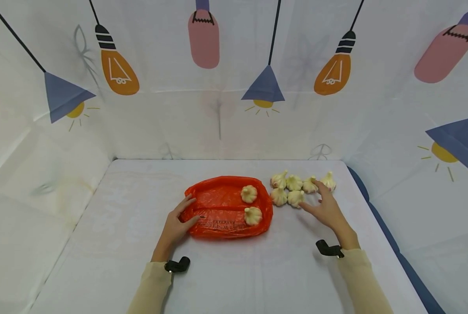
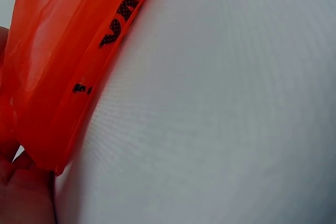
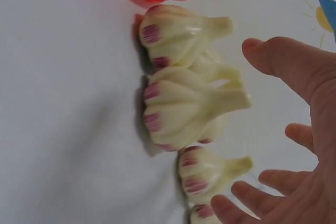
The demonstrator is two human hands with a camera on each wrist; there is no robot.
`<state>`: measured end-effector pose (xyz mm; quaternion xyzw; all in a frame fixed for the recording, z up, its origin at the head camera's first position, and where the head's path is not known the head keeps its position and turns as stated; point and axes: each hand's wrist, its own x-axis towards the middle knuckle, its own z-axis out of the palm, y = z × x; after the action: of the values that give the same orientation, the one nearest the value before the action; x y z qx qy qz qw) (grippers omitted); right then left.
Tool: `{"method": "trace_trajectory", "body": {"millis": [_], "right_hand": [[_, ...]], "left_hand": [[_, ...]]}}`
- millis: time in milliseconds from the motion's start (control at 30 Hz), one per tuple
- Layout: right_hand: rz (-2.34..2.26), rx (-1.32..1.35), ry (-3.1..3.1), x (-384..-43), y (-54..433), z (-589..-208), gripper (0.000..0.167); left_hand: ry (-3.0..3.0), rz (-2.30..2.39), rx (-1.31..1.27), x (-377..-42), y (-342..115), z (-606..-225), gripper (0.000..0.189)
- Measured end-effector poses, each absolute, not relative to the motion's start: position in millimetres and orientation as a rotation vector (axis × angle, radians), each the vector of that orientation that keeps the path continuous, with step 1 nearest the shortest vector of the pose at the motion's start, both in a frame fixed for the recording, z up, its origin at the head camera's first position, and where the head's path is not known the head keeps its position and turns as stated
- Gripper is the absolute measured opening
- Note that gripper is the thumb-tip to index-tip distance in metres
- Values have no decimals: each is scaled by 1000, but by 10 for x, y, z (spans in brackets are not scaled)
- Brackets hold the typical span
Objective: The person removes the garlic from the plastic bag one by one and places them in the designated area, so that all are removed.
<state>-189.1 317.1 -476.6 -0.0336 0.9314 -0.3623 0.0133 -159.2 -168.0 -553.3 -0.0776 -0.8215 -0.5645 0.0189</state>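
A red plastic bag [image 1: 214, 200] with dark printing lies spread on the white table. My left hand [image 1: 178, 223] holds its left edge, thumb over the near side and fingers at the far side; the left wrist view shows the bag's red film [image 2: 58, 77] against that hand. Two garlic bulbs, one farther [image 1: 249, 194] and one nearer [image 1: 253, 216], sit on the right part of the bag. My right hand [image 1: 328, 210] is spread over the group of garlic bulbs [image 1: 294, 183] to the right. In the right wrist view, its thumb and fingers are apart beside pale, purple-marked bulbs [image 3: 191, 103], nothing between them.
The table [image 1: 112, 244] has a white cover and ends at the right along a dark blue strip [image 1: 387, 235]. White cloth walls [image 1: 234, 126] printed with lamps and bulbs stand behind and at both sides. Each wrist wears a black camera band.
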Motion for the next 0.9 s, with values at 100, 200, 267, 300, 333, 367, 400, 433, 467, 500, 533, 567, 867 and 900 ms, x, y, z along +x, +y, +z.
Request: {"method": "trace_trajectory", "body": {"millis": [100, 200, 267, 300, 333, 367, 400, 433, 467, 500, 533, 567, 867, 900], "right_hand": [[-1094, -130, 2923, -1895, 3143, -4697, 101], [-1092, -150, 2929, -1905, 3097, -4621, 104], [-1106, -176, 2928, -1917, 3054, -4564, 105], [-1109, -188, 2929, -1923, 3029, -4533, 105], [-1106, -200, 2930, -1928, 3002, -4504, 105], [-1104, -211, 2930, -1934, 2976, -4477, 105], [-1103, -220, 2925, -1942, 2950, -4450, 105], [-1097, -229, 2925, -1948, 2921, -4422, 105], [-1097, -236, 2920, -1957, 2890, -4395, 105], [-1101, -245, 2911, -1966, 2858, -4370, 105], [-1106, -258, 2902, -1974, 2824, -4344, 106], [-1113, -268, 2896, -1983, 2789, -4320, 106], [-1193, -393, 2792, -2055, 2414, -4142, 104], [-1204, -413, 2778, -2063, 2375, -4134, 103]], "left_hand": [[-2561, -1738, -239, -1590, -1679, -5533, 62], [-2573, -1737, -220, -1588, -1683, -5533, 62], [-2575, -1746, -207, -1588, -1686, -5535, 62], [-2570, -1755, -203, -1590, -1686, -5536, 62], [-2570, -1755, -204, -1592, -1688, -5540, 62], [-2571, -1754, -208, -1595, -1690, -5545, 62], [-2567, -1758, -214, -1596, -1691, -5547, 62], [-2565, -1760, -217, -1599, -1691, -5547, 62], [-2561, -1762, -217, -1601, -1691, -5545, 62], [-2561, -1763, -217, -1601, -1690, -5546, 62], [-2562, -1761, -214, -1601, -1692, -5547, 62], [-2562, -1761, -212, -1600, -1693, -5545, 62], [-2552, -1768, -213, -1596, -1689, -5540, 61], [-2554, -1769, -208, -1595, -1690, -5538, 61]]}}
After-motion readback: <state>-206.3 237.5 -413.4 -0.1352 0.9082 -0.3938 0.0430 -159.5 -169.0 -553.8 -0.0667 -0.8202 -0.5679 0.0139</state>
